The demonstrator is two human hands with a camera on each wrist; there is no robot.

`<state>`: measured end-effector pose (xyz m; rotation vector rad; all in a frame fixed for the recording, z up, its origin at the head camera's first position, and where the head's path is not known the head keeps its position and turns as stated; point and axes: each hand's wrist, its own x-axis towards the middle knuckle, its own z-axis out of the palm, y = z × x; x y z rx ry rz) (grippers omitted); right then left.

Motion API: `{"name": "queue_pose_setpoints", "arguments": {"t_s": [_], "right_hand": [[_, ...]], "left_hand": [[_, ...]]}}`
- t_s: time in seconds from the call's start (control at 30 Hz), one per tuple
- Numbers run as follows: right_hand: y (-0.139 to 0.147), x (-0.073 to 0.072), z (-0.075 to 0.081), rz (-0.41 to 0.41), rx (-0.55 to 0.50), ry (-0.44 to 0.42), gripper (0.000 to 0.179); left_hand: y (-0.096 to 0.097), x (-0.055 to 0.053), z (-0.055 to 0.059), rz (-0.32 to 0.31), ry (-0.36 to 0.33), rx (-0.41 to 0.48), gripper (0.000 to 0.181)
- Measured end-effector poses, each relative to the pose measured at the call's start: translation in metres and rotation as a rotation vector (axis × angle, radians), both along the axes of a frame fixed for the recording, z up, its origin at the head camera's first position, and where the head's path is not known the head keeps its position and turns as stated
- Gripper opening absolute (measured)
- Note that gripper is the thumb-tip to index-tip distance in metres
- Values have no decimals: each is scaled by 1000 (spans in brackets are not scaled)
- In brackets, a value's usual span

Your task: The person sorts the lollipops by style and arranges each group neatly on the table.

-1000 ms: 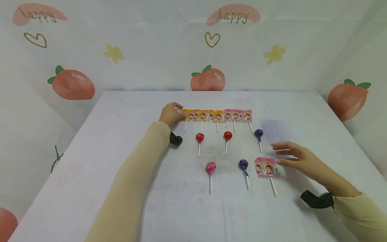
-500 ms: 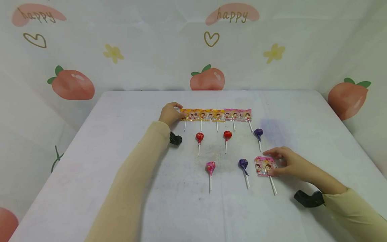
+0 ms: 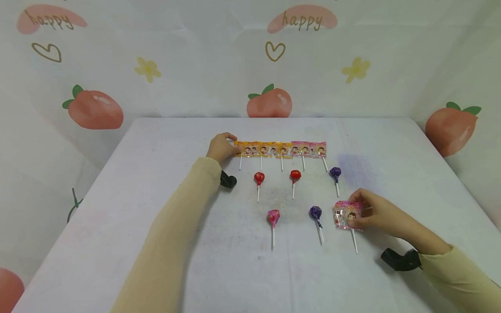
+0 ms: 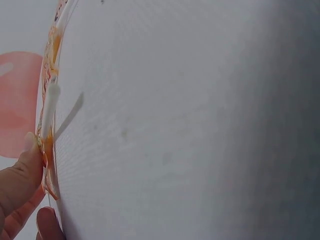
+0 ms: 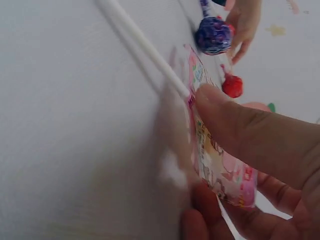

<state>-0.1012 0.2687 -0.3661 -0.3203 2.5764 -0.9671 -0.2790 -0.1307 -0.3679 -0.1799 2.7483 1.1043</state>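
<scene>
In the head view, my right hand (image 3: 381,214) pinches a flat pink-wrapped lollipop (image 3: 341,215) between thumb and fingers. Its white stick (image 5: 150,56) points away from the thumb in the right wrist view. My left hand (image 3: 221,148) is at the left end of a row of flat-packed lollipops, with yellow-wrapped lollipops (image 3: 263,150) on the left and pink-wrapped lollipops (image 3: 303,149) on the right. Thumb and fingers grip the end yellow wrapper (image 4: 48,142) in the left wrist view.
Between the hands lie two red lollipops (image 3: 259,177), a pink ball lollipop (image 3: 273,215), a near purple lollipop (image 3: 315,212) and a far purple lollipop (image 3: 335,172). All rest on a white table (image 3: 156,208) before a printed backdrop (image 3: 219,52).
My right hand has come left and down onto the pink-wrapped lollipop and taken hold of it. The packet has shifted slightly right. My left hand has stayed still.
</scene>
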Motion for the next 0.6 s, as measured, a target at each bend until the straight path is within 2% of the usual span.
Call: {"name": "queue_pose_setpoints", "arguments": {"t_s": [0.2,0.37,0.6], "right_hand": [[0,2,12,-18,-78,34,45],[-2,1,23,-40,-157,18,47],[-1,-4,44,-46,-194,135,48]], "left_hand": [[0,1,2,0,0,-12,47],[0,2,2,0,-7,-13,46],[2,3,3,0,0,-9,46]]}}
